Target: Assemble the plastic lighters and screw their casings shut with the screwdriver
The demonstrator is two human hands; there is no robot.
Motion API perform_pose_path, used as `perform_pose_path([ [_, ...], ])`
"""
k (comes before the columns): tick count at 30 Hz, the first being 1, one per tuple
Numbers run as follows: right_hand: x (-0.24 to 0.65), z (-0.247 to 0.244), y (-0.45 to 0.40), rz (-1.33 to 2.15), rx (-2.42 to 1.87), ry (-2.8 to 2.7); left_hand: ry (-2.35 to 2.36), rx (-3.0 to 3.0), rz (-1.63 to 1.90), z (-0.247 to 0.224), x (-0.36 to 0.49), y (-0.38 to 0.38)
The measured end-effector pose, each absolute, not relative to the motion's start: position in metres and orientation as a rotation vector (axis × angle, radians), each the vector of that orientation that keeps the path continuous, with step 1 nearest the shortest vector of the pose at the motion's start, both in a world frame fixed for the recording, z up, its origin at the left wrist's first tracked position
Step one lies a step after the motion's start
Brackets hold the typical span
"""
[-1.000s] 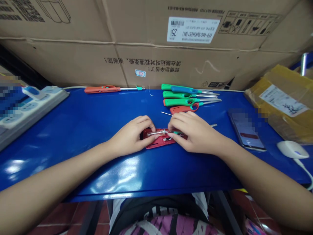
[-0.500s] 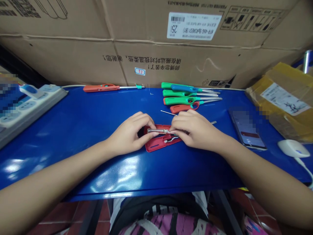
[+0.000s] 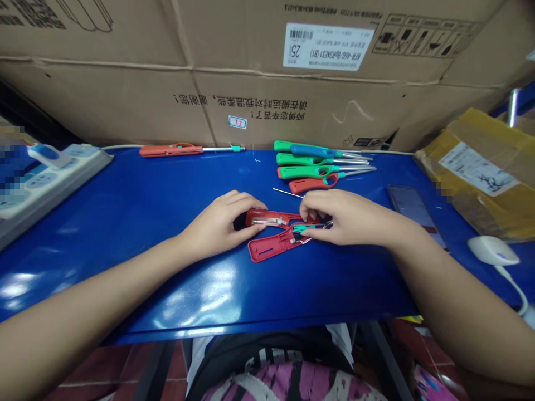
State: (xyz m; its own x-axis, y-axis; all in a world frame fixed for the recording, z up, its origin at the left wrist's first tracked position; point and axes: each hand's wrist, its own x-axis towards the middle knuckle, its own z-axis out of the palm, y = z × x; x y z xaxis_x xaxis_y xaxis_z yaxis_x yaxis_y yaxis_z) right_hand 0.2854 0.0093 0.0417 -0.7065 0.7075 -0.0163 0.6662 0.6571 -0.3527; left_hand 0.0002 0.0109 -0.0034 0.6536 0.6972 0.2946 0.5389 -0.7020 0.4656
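An opened red lighter lies in two shell halves on the blue tabletop. The upper half (image 3: pixel 254 214) holds a clear fuel tank (image 3: pixel 267 221) in its handle. My left hand (image 3: pixel 223 225) grips this half's left end between thumb and fingers. Below it, the lower half (image 3: pixel 267 249) lies with its inside up. A green trigger (image 3: pixel 301 228), a dark part and white wires sit by its right end. My right hand (image 3: pixel 338 217) curls over the lighter's front end, its thumb by the trigger and wires; the palm side is hidden. A thin metal rod (image 3: pixel 286 192) lies just behind it.
Several long-nosed lighters (image 3: pixel 307 171) lie at the back, and an orange lighter (image 3: pixel 171 150) lies back left. A power strip (image 3: pixel 45 178) is at left. On the right are a phone (image 3: pixel 413 211), a white charger (image 3: pixel 493 250) and a taped box (image 3: pixel 472 167). Cardboard (image 3: pixel 137 106) stands behind.
The fuel tank has gone from between my fingers down into the upper shell half. My right hand has shifted slightly right and opened a little, uncovering the green trigger.
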Motion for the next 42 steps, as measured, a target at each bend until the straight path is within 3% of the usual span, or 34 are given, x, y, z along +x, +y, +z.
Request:
perform_pose_path([
  [12,0.289,0.041,0.010,0.591,-1.131,-2.695,1.014,2.562,0.649,-0.003,-0.001,0.010],
  [19,0.283,0.043,0.008,0.615,-1.050,-2.413,1.011,2.484,0.850,0.004,0.001,0.005],
  [29,0.287,0.029,0.017,0.174,-1.272,-2.592,0.736,2.694,0.543,0.007,0.000,-0.002],
  [36,0.303,0.050,0.011,0.697,-1.103,-2.810,0.701,2.740,0.460,0.012,-0.005,0.000],
  [42,0.303,0.049,0.009,0.730,-1.131,-2.767,0.686,2.796,0.396,0.014,-0.007,0.002],
])
